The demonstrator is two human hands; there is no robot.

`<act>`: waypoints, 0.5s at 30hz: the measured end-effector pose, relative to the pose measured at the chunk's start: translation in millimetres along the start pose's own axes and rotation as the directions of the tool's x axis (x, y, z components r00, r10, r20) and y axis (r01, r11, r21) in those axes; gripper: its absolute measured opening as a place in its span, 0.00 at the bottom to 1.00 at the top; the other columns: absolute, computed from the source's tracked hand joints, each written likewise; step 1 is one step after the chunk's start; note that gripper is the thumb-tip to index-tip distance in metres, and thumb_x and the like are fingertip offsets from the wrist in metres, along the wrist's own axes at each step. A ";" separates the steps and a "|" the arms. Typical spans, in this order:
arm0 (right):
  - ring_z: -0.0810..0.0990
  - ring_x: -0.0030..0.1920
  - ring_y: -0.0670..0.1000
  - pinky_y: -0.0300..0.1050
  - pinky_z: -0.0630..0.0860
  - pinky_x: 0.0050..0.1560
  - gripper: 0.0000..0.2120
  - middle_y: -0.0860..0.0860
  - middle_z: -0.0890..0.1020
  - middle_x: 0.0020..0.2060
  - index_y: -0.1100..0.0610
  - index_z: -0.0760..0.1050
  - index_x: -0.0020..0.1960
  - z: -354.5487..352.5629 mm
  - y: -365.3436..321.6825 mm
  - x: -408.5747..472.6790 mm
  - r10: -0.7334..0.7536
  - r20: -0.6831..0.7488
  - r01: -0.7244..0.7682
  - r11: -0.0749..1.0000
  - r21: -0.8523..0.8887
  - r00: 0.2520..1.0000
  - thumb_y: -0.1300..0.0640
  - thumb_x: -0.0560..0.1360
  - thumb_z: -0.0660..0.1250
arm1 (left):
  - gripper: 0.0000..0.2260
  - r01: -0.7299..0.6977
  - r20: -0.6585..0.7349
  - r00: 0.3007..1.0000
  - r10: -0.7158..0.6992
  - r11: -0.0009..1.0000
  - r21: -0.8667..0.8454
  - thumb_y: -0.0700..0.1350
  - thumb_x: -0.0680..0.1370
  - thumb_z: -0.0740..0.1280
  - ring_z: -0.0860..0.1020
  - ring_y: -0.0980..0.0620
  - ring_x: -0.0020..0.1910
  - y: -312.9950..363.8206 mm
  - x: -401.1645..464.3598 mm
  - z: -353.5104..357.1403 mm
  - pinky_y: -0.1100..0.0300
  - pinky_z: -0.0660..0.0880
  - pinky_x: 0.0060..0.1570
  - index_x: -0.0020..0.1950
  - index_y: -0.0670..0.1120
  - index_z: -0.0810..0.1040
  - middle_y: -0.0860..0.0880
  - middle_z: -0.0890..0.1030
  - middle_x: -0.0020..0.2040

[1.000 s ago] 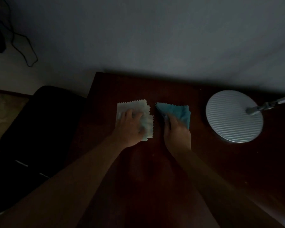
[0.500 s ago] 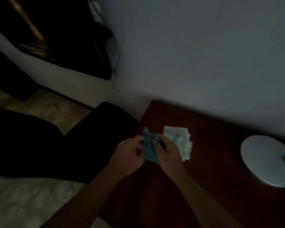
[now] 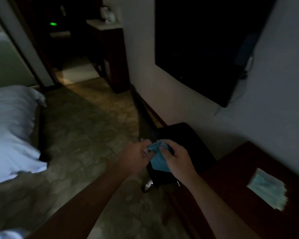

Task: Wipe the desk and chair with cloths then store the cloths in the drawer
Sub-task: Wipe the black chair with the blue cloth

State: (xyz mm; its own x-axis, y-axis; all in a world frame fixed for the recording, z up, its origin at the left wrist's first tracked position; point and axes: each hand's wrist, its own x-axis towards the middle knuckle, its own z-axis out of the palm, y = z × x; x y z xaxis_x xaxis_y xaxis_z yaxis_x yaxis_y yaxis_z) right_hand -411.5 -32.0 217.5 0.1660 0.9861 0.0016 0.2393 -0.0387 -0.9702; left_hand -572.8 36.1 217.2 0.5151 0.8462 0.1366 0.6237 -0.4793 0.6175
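Observation:
Both my hands hold a blue cloth [image 3: 158, 160] in the air above the black chair [image 3: 193, 145]. My left hand [image 3: 137, 156] pinches its left edge and my right hand [image 3: 178, 161] grips its right side. A pale cloth [image 3: 267, 190] with zigzag edges lies flat on the dark wooden desk [image 3: 231, 187] at the lower right, away from both hands. The chair stands against the wall, just left of the desk, with a castor [image 3: 148, 185] showing below the seat.
A bed with white bedding [image 3: 10, 131] fills the left. Patterned carpet [image 3: 86, 128] lies between bed and chair. A dark television [image 3: 202, 45] hangs on the wall above the chair. A dark cabinet [image 3: 109, 54] stands at the back by a doorway.
The view has swung left from the desk toward the chair. Both hands lifted the blue cloth off the desk and carried it over the chair. The pale cloth stayed on the desk.

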 end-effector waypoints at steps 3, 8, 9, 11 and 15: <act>0.79 0.50 0.37 0.27 0.73 0.44 0.09 0.41 0.81 0.51 0.46 0.77 0.59 61.3 -32.4 -2.2 -0.068 0.047 0.069 0.997 -0.039 0.997 0.54 0.80 0.65 | 0.08 0.018 -0.100 0.995 -0.013 0.999 0.050 0.49 0.76 0.66 0.77 0.58 0.37 -27.3 -38.1 -60.4 0.72 0.66 0.32 0.43 0.45 0.78 0.53 0.82 0.36; 0.81 0.54 0.41 0.47 0.81 0.55 0.18 0.43 0.82 0.53 0.45 0.76 0.64 141.6 -69.8 8.2 -0.108 0.084 0.117 0.988 -0.101 0.991 0.52 0.75 0.72 | 0.02 0.040 -0.164 0.986 -0.018 0.990 0.132 0.44 0.78 0.67 0.79 0.58 0.36 -71.7 -70.6 -146.3 0.64 0.65 0.34 0.46 0.49 0.79 0.55 0.82 0.37; 0.81 0.53 0.42 0.50 0.81 0.55 0.16 0.43 0.83 0.52 0.45 0.77 0.62 156.7 -76.4 13.3 -0.123 0.090 0.133 0.986 -0.104 0.988 0.53 0.75 0.72 | 0.02 0.035 -0.180 0.984 -0.007 0.988 0.149 0.44 0.78 0.66 0.79 0.57 0.37 -81.7 -71.8 -162.2 0.63 0.65 0.35 0.46 0.49 0.79 0.55 0.82 0.37; 0.83 0.50 0.42 0.53 0.82 0.53 0.12 0.44 0.84 0.48 0.47 0.79 0.59 172.7 -83.5 22.0 -0.127 0.109 0.139 0.984 -0.111 0.986 0.53 0.75 0.71 | 0.02 0.027 -0.200 0.980 0.005 0.988 0.154 0.44 0.78 0.66 0.79 0.57 0.38 -90.2 -69.4 -179.4 0.61 0.69 0.38 0.47 0.49 0.79 0.55 0.82 0.38; 0.83 0.48 0.44 0.53 0.82 0.51 0.08 0.46 0.84 0.47 0.49 0.80 0.55 203.6 -91.9 51.3 -0.110 0.095 0.115 0.992 -0.056 0.989 0.53 0.76 0.70 | 0.03 0.030 -0.211 0.978 0.008 0.984 0.178 0.47 0.79 0.64 0.80 0.55 0.39 -120.8 -49.8 -199.2 0.54 0.75 0.40 0.48 0.51 0.77 0.53 0.82 0.39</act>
State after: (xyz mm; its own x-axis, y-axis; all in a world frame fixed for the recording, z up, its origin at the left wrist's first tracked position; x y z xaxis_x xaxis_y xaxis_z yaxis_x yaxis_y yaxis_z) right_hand -619.8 55.0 257.3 0.0473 0.9953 0.0850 0.3100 0.0663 -0.9484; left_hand -790.9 98.2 290.1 0.3847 0.8723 0.3017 0.7338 -0.4874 0.4734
